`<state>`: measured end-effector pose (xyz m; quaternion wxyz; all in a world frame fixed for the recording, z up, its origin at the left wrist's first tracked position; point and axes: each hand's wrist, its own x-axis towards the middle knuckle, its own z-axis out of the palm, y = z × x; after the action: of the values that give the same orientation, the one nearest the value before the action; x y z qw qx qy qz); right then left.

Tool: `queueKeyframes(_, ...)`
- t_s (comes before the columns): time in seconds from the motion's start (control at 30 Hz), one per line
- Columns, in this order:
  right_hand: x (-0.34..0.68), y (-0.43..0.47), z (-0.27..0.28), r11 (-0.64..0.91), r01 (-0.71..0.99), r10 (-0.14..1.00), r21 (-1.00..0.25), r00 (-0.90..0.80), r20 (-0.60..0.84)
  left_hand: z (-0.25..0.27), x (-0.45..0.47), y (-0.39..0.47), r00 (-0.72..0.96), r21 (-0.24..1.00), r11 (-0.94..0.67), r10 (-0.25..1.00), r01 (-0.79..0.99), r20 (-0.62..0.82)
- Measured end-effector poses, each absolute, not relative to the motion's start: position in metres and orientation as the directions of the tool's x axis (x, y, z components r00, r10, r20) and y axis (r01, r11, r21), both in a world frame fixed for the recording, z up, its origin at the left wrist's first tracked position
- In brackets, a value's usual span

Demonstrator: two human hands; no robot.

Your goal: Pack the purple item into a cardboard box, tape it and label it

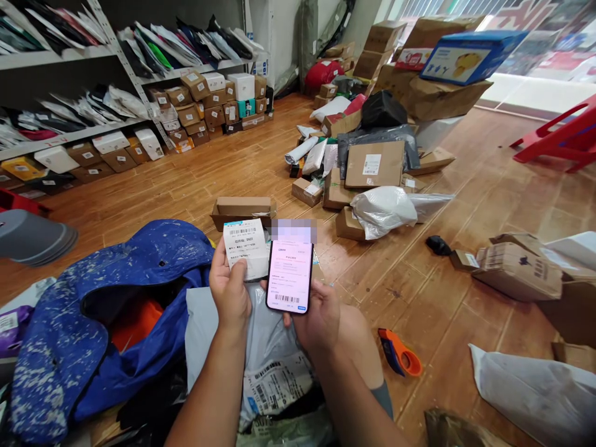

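Note:
My left hand (230, 285) is closed on a white printed shipping label (246, 245), its thumb pressed over the front. Beside it, my right hand (321, 313) grips a smartphone (289, 267) upright. The lit screen carries text and a barcode near its bottom. Label and phone are side by side, their neighbouring edges almost meeting. Beneath both hands lies a pale grey plastic mailer (205, 323) with a printed label (279, 385) on it. An open cardboard box (242, 205) sits on the floor just beyond the label.
A large blue sack (139, 261) lies open at left. Parcels are heaped on the wooden floor ahead, with a cardboard box (375, 164) on the pile. Shelves (74, 59) of parcels line the back left. An orange and blue tool (400, 354) and red stool (554, 136) are to the right.

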<state>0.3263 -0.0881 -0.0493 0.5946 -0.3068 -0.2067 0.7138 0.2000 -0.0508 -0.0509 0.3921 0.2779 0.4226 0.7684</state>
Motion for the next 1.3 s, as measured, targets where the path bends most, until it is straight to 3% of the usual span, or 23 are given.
queueKeyframes(0.23,0.330,-0.091,-0.043,-0.247,-0.713,0.966,-0.656,-0.230,-0.114,-0.050,0.193,-0.044,-0.659,0.866,-0.389,0.746,-0.315,0.096)
queueKeyframes(0.47,0.329,-0.092,-0.043,-0.284,-0.690,0.947,-0.666,-0.313,-0.079,-0.054,0.190,-0.041,-0.669,0.865,-0.392,0.737,-0.314,0.092)
queueKeyframes(0.73,0.328,-0.093,-0.045,-0.273,-0.692,0.954,-0.669,-0.282,-0.098,-0.053,0.191,-0.043,-0.670,0.852,-0.394,0.739,-0.346,0.070)
queueKeyframes(0.97,0.325,-0.088,-0.049,-0.183,-0.724,0.983,-0.665,-0.142,-0.116,-0.052,0.197,-0.046,-0.657,0.876,-0.412,0.737,-0.252,0.157)
queueKeyframes(1.17,0.323,-0.088,-0.053,-0.181,-0.751,0.983,-0.635,-0.132,-0.124,-0.055,0.198,-0.049,-0.639,0.928,-0.310,0.761,-0.206,0.112)
queueKeyframes(1.3,0.322,-0.090,-0.054,-0.184,-0.736,0.983,-0.651,-0.138,-0.121,-0.051,0.200,-0.050,-0.640,0.891,-0.407,0.744,-0.203,0.194)
